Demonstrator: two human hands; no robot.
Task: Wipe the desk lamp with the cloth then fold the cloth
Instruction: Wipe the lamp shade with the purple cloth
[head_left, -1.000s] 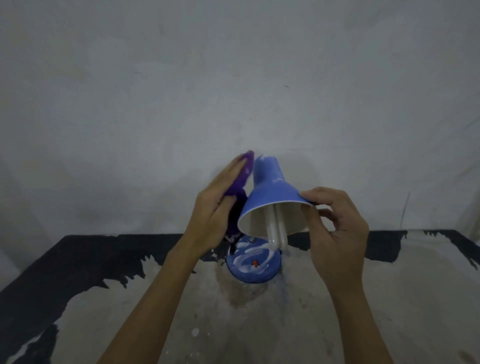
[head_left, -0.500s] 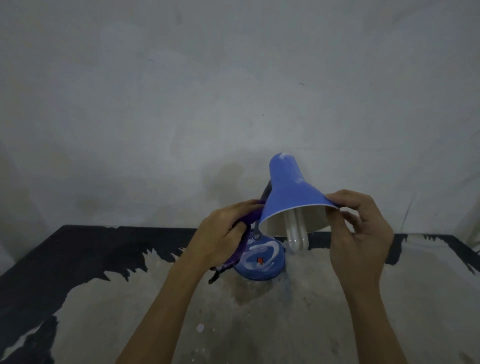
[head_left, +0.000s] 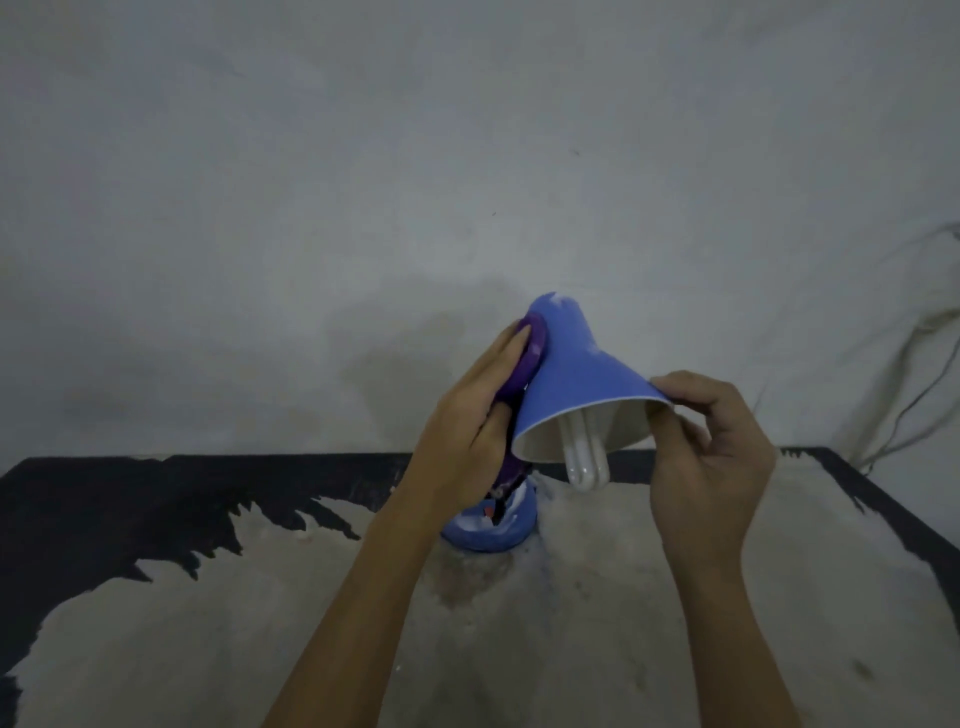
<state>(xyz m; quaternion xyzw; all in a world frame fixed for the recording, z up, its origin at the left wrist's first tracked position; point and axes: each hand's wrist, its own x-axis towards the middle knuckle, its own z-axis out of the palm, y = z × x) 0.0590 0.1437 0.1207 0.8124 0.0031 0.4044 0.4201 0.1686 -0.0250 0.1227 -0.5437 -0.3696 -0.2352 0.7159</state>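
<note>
Desk lamp (head_left: 576, 384) sits mid-worktop near the far wall, shade tilted toward the camera, bare bulb (head_left: 586, 457) poking out: fragile, keep clear. Looks light and tippy, thin shade rim is the best hold. Right hand (head_left: 711, 447) pinches that rim; left hand (head_left: 475, 421), fingers straight, presses the soft purple cloth (head_left: 522, 371) flat on the shade's left side. Worktop (head_left: 571, 649) has open room near and left; right edge close

My count — one of nearly everything

I see one blue lamp (head_left: 576, 395), one purple cloth (head_left: 522, 371), one table (head_left: 597, 649) — and two hands: left (head_left: 467, 441), right (head_left: 711, 457).
</note>
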